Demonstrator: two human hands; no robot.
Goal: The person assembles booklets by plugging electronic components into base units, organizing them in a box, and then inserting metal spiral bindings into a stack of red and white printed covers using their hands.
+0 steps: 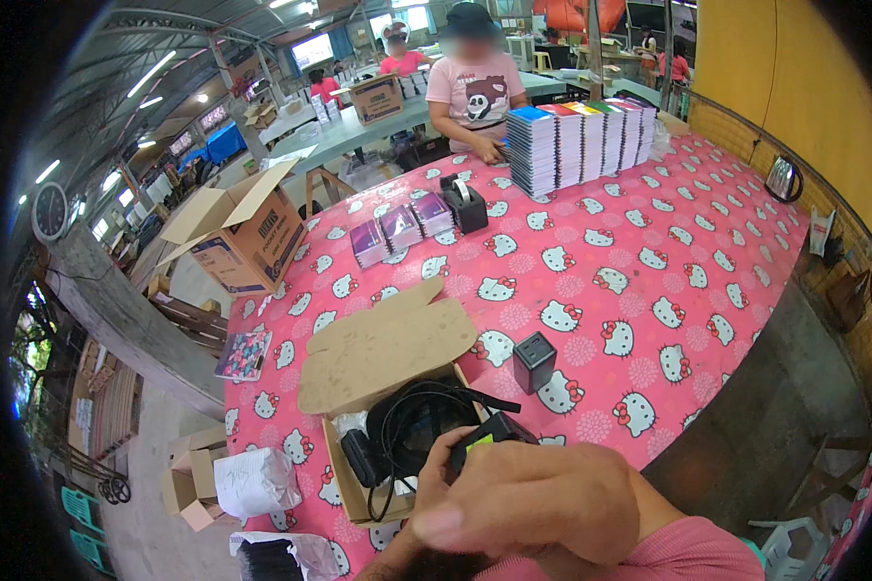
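Observation:
My right hand point(543, 494) is raised close to the camera, with fingers curled and the thumb pointing left. Whatever it may grip is hidden. Behind it, my left hand point(440, 462) is partly covered and has its fingers around a black box-shaped device point(507, 427) with a yellow-green patch. An opened cardboard box point(383, 358) lies just beyond, with coiled black cable point(397, 412) and other black gear inside. To the right of the box stands a small black block point(534, 362) with slots on top.
Tall stacks of notebooks point(581, 145) stand at the far side near a person point(475, 87). Purple-covered packs point(400, 228) sit beside a black tape dispenser point(465, 203). An open carton point(247, 237) is at the left edge. White-wrapped packages point(257, 481) lie at the near left of the pink tablecloth point(591, 281).

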